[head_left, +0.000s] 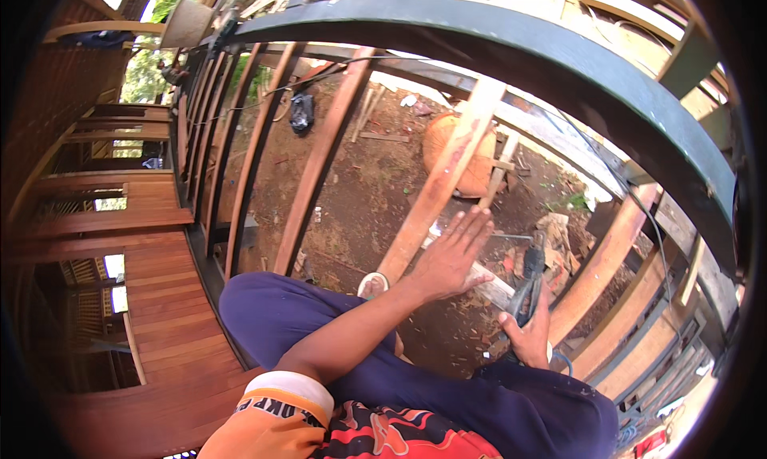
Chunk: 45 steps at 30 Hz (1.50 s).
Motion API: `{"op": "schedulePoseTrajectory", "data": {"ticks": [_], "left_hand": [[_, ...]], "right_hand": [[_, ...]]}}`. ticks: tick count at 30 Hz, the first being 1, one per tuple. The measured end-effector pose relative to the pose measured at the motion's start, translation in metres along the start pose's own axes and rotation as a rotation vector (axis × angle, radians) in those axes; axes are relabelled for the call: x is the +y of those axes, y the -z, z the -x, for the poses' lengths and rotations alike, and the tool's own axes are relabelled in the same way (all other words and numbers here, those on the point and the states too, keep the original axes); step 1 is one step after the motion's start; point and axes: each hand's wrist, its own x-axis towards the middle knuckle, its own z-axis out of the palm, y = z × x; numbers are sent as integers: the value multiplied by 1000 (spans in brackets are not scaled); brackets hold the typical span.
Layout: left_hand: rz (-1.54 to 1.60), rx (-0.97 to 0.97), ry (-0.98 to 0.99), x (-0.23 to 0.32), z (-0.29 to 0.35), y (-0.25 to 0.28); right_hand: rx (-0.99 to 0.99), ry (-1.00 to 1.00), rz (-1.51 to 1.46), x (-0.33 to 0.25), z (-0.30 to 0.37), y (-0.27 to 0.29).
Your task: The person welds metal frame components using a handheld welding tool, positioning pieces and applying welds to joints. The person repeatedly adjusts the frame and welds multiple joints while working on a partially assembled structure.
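My left hand (457,255) is stretched out flat with its fingers extended, beside a pale wooden joist (447,167) that slants away from me. No object shows in it. My right hand (530,335) is closed around the lower part of a dark power drill (527,279). A long thin bit points left from the drill toward my left fingers. Below the bit, a light strip of wood (494,286) runs between the two hands. How my right fingers wrap the handle is partly hidden by the tool.
Several parallel wooden joists (323,167) span open gaps above bare earth (375,183). A thick dark beam (511,31) arches across the top. Reddish floorboards (164,299) lie at left. An orange rounded object (459,151) rests on the ground below. A thin cable (651,219) hangs at right.
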Motion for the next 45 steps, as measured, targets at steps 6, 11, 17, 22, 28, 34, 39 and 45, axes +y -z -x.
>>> {"op": "schedulePoseTrajectory", "data": {"ticks": [6,11,17,22,28,34,39,45], "left_hand": [[-24,22,32,-16,-11,-1],[14,22,58,-13,-11,-3],[2,28,61,-12,-11,-3],[24,42,57,-13,-12,-3],[-17,54,34,-13,-13,-3],[-1,19,60,-12,-14,-5],[27,4,55,-11,-12,-3],[-4,37,-13,-13,-3,-6]], "right_hand": [[13,12,-2,20,-4,-1],[21,4,63,25,-2,5],[-11,0,13,32,-5,6],[-2,14,-2,31,-5,5],[-24,-14,-37,28,-6,5],[9,53,60,27,-5,5],[-20,-7,41,25,-4,6],[87,28,60,33,-4,-6]]}}
